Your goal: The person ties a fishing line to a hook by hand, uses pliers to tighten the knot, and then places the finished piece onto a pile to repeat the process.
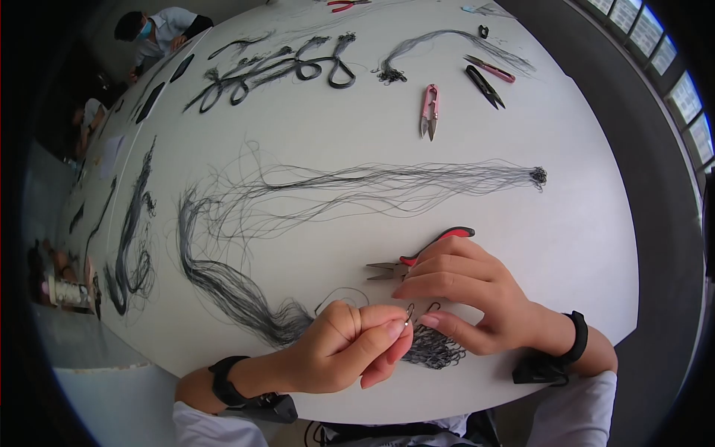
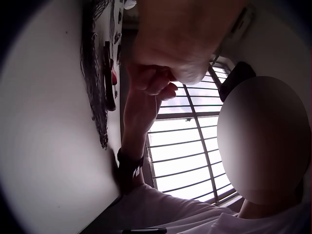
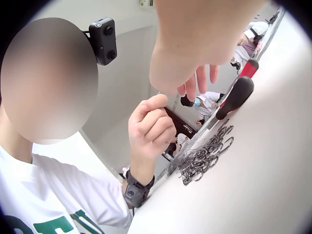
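In the head view my left hand point(image 1: 354, 346) pinches a small dark fish hook point(image 1: 410, 308) between thumb and forefinger, its bend standing up past the fingertips. My right hand point(image 1: 473, 294) hovers just right of it, thumb and fingers apart and loosely bent, with the thumb tip close to a second hook point(image 1: 433, 306). Beneath the hands lies a heap of dark hooks point(image 1: 436, 349), partly hidden by them; the right wrist view shows the heap point(image 3: 202, 156) on the table. Red-and-black pliers point(image 1: 383, 271) lie beyond the right hand, which covers part of their handles.
A long bundle of dark line point(image 1: 223, 287) curves across the white table point(image 1: 313, 134). Loose strands run to a small hook cluster point(image 1: 538, 176). Pink snips point(image 1: 430, 112), black snips point(image 1: 485, 86) and looped bundles point(image 1: 298, 68) lie farther back. Another person point(image 1: 160, 37) sits at the far left.
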Available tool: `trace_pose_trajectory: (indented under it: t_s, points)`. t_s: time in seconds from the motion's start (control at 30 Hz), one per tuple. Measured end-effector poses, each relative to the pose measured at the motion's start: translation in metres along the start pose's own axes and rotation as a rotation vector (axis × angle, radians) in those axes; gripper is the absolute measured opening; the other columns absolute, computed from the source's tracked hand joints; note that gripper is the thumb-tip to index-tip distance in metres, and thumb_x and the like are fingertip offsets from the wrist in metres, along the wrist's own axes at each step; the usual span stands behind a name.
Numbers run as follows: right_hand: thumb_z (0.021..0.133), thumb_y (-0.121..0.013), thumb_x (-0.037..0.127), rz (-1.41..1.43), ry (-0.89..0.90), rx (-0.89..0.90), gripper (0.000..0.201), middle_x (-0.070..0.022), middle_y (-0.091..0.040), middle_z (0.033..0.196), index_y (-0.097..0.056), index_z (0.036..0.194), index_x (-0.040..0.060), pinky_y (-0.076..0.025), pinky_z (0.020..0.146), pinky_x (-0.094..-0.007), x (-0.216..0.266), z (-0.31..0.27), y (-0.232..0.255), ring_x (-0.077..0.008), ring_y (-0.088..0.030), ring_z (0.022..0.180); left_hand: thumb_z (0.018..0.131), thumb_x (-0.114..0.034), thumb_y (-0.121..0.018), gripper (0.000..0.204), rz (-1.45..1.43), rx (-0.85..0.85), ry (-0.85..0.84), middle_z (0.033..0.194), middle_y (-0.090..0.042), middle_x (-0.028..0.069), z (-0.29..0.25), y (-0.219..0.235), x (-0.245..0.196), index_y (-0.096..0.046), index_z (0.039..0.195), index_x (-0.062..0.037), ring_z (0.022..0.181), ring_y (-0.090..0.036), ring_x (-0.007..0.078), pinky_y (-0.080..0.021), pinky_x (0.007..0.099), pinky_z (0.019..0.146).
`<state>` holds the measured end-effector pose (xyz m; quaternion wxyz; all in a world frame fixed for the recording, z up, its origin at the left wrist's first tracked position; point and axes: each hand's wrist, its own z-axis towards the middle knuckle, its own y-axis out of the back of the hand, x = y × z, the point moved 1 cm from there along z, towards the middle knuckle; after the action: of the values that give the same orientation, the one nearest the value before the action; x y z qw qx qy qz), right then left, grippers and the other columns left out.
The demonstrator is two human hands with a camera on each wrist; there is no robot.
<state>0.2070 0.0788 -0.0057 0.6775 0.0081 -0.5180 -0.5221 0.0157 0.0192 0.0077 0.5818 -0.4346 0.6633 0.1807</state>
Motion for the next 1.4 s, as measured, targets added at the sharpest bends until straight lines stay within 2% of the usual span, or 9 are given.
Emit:
trace_pose_trajectory:
  t_s: [0.2,0.23,0.33,0.4,0.47,0.6,0.8,1.2,1.4]
  points:
    - [0.072,-0.066,0.003,0.027,0.032,-0.031,0.011,-0.0051,-0.060,0.077,-0.063,0.083,0.0037,-0.045,0.067,-0.0327,0.003,-0.005,0.003,-0.0238,-0.054,0.075,0.098,-0.017,-0.036,0.029,0.018,0.008,0.069,0.057,-0.052,0.0012,0.001,0.001,0.000,-0.052,0.080,-0.0005,0.048,-0.044,0.0046,-0.035,0.0201,0.047]
    - [0.074,-0.064,0.002,0.112,-0.051,-0.031,0.008,-0.0054,-0.060,0.075,-0.063,0.081,0.0032,-0.044,0.065,-0.0313,0.005,-0.005,0.003,-0.0226,-0.054,0.072,0.098,-0.017,-0.036,0.029,0.016,0.009,0.071,0.057,-0.052,0.0012,0.001,0.000,0.001,-0.052,0.080,-0.0005,0.048,-0.044,0.0046,-0.035,0.0201,0.047]
    - [0.078,-0.061,0.001,0.275,-0.248,-0.030,0.002,-0.0060,-0.060,0.071,-0.062,0.079,0.0018,-0.043,0.061,-0.0288,0.010,-0.008,0.003,-0.0193,-0.054,0.067,0.095,-0.014,-0.044,0.019,0.212,-0.146,-0.030,0.060,-0.056,0.0015,0.004,-0.003,0.007,-0.055,0.084,-0.0013,0.050,-0.047,0.0048,-0.038,0.0199,0.048]
    - [0.080,-0.059,0.001,0.353,-0.362,-0.028,0.002,-0.0062,-0.059,0.070,-0.061,0.079,0.0010,-0.043,0.060,-0.0277,0.011,-0.010,0.001,-0.0173,-0.054,0.064,0.088,-0.005,-0.055,0.004,0.481,-0.345,-0.342,0.068,-0.060,0.0032,0.007,-0.006,0.010,-0.057,0.090,-0.0025,0.057,-0.055,0.0059,-0.043,0.0212,0.051]
    - [0.083,-0.059,0.004,0.482,-0.469,-0.057,0.006,-0.0063,-0.060,0.070,-0.061,0.081,-0.0003,-0.042,0.058,-0.0272,0.010,-0.012,-0.003,-0.0137,-0.054,0.062,0.084,0.000,-0.058,0.005,0.606,-0.374,-0.409,0.071,-0.062,0.0049,0.008,-0.005,0.009,-0.057,0.089,-0.0007,0.061,-0.059,0.0093,-0.047,0.0224,0.055]
    - [0.085,-0.059,0.006,0.506,-0.501,-0.058,0.008,-0.0057,-0.061,0.070,-0.061,0.081,-0.0009,-0.043,0.057,-0.0277,0.010,-0.013,-0.005,-0.0125,-0.055,0.063,0.077,0.006,-0.063,0.013,0.879,-0.473,-0.648,0.076,-0.064,0.0084,0.010,-0.005,0.006,-0.059,0.088,0.0008,0.064,-0.063,0.0162,-0.050,0.0248,0.058]
    - [0.082,-0.058,0.003,0.291,-0.329,-0.084,0.004,-0.0073,-0.059,0.068,-0.060,0.083,-0.0011,-0.044,0.056,-0.0280,0.016,-0.011,-0.003,-0.0158,-0.056,0.060,0.072,0.007,-0.067,0.023,1.023,-0.458,-0.763,0.083,-0.060,0.0097,0.009,-0.003,0.006,-0.060,0.092,0.0019,0.067,-0.060,0.0224,-0.050,0.0294,0.060]
    - [0.080,-0.055,-0.001,0.437,-0.440,-0.024,0.002,-0.0094,-0.058,0.071,-0.056,0.081,-0.0020,-0.046,0.058,-0.0281,0.014,-0.014,-0.006,-0.0184,-0.057,0.063,0.072,0.014,-0.063,0.020,0.980,-0.495,-0.690,0.082,-0.062,0.0120,0.008,-0.007,0.007,-0.061,0.089,0.0025,0.068,-0.062,0.0180,-0.050,0.0250,0.060]
    - [0.069,-0.058,-0.007,0.028,-0.107,-0.091,0.015,-0.0081,-0.051,0.068,-0.055,0.081,0.0010,-0.040,0.051,-0.0324,0.012,-0.012,-0.008,-0.0226,-0.049,0.056,0.076,0.014,-0.060,0.017,0.868,-0.474,-0.581,0.081,-0.062,0.0115,0.007,-0.006,0.009,-0.058,0.089,0.0032,0.069,-0.063,0.0160,-0.050,0.0245,0.062]
